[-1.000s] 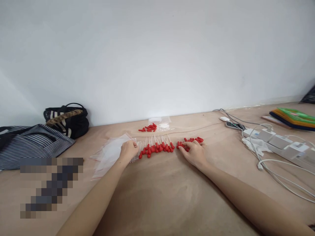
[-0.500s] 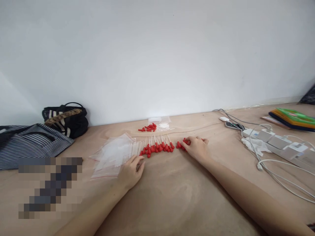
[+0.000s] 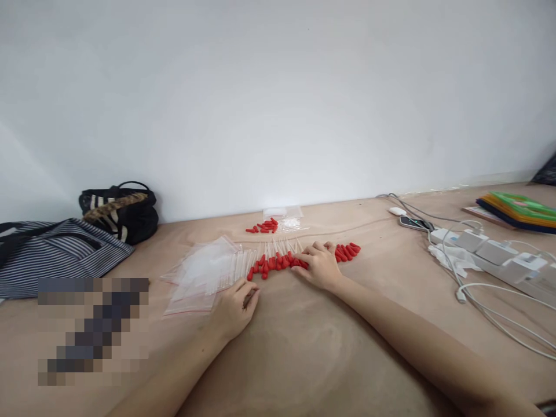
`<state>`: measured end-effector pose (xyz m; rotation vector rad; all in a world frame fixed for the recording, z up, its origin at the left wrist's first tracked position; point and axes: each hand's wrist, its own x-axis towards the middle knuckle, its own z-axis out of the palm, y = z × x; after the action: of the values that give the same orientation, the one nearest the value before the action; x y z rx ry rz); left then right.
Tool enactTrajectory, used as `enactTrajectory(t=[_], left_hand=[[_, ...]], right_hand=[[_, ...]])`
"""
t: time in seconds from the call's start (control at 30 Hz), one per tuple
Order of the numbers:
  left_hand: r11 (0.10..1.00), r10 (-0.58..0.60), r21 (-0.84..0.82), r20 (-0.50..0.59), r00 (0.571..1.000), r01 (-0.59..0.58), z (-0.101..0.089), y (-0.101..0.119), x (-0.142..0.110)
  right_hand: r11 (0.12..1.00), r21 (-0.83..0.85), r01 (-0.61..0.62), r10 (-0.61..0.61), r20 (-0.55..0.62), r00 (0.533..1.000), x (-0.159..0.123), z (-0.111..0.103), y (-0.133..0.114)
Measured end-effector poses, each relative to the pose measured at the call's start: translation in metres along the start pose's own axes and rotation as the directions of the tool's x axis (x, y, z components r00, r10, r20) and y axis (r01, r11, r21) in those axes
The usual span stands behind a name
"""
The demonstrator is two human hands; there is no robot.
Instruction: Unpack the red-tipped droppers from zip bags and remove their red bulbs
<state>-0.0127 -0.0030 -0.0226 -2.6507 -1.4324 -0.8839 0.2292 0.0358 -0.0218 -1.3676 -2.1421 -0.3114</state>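
Note:
A row of droppers, thin clear tubes with red rubber bulbs toward me, lies on the wooden table. My right hand rests palm down over the row's right part, fingers stretched out and touching it; what lies beneath is hidden. Beyond that hand, several red rubber bulbs continue the line to the right. My left hand lies at the row's left end, loosely curled, thumb apart from the fingers, nothing visible in it. Beside it are bare clear tubes on a pile of clear zip bags.
Near the wall lie loose red bulbs and a small clear bag. On the right are a power strip with chargers, white cables, a tissue and stacked colourful folders. Striped and black bags sit left.
My right hand has moved left, from the loose red bulbs onto the right end of the dropper row, uncovering those bulbs. My left hand has stayed nearly still.

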Motion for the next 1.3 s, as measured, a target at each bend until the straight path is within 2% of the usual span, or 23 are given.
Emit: enactTrajectory(t=[0.2, 0.37, 0.47, 0.53, 0.6, 0.73, 0.9, 1.17, 1.3], left_hand=[[1.0, -0.001, 0.007, 0.024, 1.0, 0.001, -0.001, 0.002, 0.001], [1.0, 0.026, 0.009, 0.003, 1.0, -0.026, -0.001, 0.002, 0.0], [0.993, 0.098, 0.081, -0.099, 0.99, -0.09, -0.001, 0.005, 0.001], [0.975, 0.168, 0.173, -0.185, 0.968, -0.136, -0.002, 0.008, 0.003], [0.951, 0.236, 0.252, -0.225, 0.945, -0.178, -0.002, 0.013, 0.005], [0.918, 0.334, 0.282, -0.17, 0.927, -0.279, 0.002, 0.022, 0.01], [0.929, 0.325, 0.23, -0.139, 0.936, -0.288, 0.01, 0.026, 0.015], [0.923, 0.355, 0.207, -0.137, 0.925, -0.323, 0.011, 0.025, 0.018], [0.919, 0.352, 0.225, -0.097, 0.931, -0.324, 0.012, 0.027, 0.017]], right_hand=[[0.999, 0.005, 0.035, -0.035, -0.003, 0.999, 0.001, 0.01, -0.002], [0.998, 0.057, 0.012, -0.001, -0.193, 0.981, -0.004, 0.007, -0.004], [0.989, 0.125, 0.076, -0.042, -0.255, 0.966, -0.015, -0.003, -0.011], [0.969, 0.199, 0.144, -0.093, -0.245, 0.965, -0.025, -0.01, -0.016], [0.942, 0.285, 0.177, -0.114, -0.224, 0.968, -0.034, -0.016, -0.021], [0.92, 0.36, 0.156, -0.106, -0.153, 0.982, -0.042, -0.02, -0.025], [0.906, 0.401, 0.132, -0.111, -0.075, 0.991, -0.038, -0.015, -0.027], [0.879, 0.472, 0.065, -0.037, -0.068, 0.997, -0.037, -0.013, -0.029], [0.902, 0.421, 0.099, -0.074, -0.075, 0.994, -0.037, -0.011, -0.032]])
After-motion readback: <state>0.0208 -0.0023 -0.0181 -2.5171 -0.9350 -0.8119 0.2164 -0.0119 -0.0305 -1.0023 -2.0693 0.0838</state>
